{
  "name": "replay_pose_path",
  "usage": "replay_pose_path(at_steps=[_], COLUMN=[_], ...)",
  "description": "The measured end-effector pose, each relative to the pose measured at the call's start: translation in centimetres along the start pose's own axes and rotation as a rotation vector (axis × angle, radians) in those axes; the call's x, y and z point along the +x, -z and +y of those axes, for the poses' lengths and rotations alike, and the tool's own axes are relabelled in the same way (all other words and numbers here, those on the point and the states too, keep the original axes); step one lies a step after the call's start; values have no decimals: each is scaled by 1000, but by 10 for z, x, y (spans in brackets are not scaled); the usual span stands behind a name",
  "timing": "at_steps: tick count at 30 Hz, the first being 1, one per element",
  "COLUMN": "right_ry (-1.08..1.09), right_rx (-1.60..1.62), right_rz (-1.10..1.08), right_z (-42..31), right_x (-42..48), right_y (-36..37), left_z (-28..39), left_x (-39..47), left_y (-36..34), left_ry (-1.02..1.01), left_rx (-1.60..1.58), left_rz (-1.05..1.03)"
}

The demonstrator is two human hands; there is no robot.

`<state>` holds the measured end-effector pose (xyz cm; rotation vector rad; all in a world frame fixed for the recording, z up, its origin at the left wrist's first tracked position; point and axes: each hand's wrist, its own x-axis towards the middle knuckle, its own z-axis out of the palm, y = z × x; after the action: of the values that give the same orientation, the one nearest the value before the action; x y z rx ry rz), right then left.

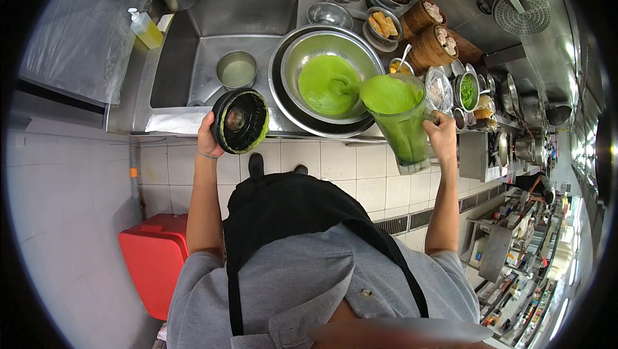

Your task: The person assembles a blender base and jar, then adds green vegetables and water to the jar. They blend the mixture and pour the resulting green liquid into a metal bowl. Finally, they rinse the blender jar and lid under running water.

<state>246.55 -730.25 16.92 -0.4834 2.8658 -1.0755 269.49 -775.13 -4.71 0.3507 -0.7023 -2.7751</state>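
Observation:
My right hand (pixel 440 136) grips the handle of a clear blender jar (pixel 403 131), tilted left over a steel bowl. Bright green liquid (pixel 392 94) fills much of the jar and runs over its lip into the perforated metal bowl (pixel 294 66). A pool of the same green liquid (pixel 326 81) lies in that bowl, which sits inside a wider steel basin (pixel 276 90). In my left hand (pixel 207 136) is a black blender lid (pixel 241 122), its underside turned up and its rim smeared green.
Left of the bowls is a steel sink (pixel 270 13) holding a metal pot (pixel 236 70). A soap pump bottle (pixel 146 30) and a white cloth (pixel 176 122) lie along its edge. Bamboo steamers (pixel 429 49) and several food bowls crowd the right. A red bin (pixel 154 262) stands at left; another person (pixel 533 185) is far right.

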Motion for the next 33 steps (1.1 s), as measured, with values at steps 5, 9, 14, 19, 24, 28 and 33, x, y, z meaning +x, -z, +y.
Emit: replay_pose_path(at_steps=[5,9,14,19,24,28,33], right_ry=[-3,-30,-35,-41,-31,-49,-47], right_rx=[-43,-58,-103,-138,-190,-234,-257], right_rz=[-36,-87,-110,-135,-166,-189,-225], right_z=[-4,-16,-12,-15,-26,-31,-44], right_x=[3,5,8,10,12,14,17], right_y=[6,9,13,14,14,16,19], left_z=[0,0,1,5,10,10,10], left_x=[-2,-4,-4,-10,-16,-19,-24], left_y=[7,30,24,19,10,12,14], left_ry=[-2,-35,-64,-65,-52,-49,-40], left_rx=[-16,-14,10,-33,-51,-60,-78], left_rz=[6,28,35,33,-7,26,18])
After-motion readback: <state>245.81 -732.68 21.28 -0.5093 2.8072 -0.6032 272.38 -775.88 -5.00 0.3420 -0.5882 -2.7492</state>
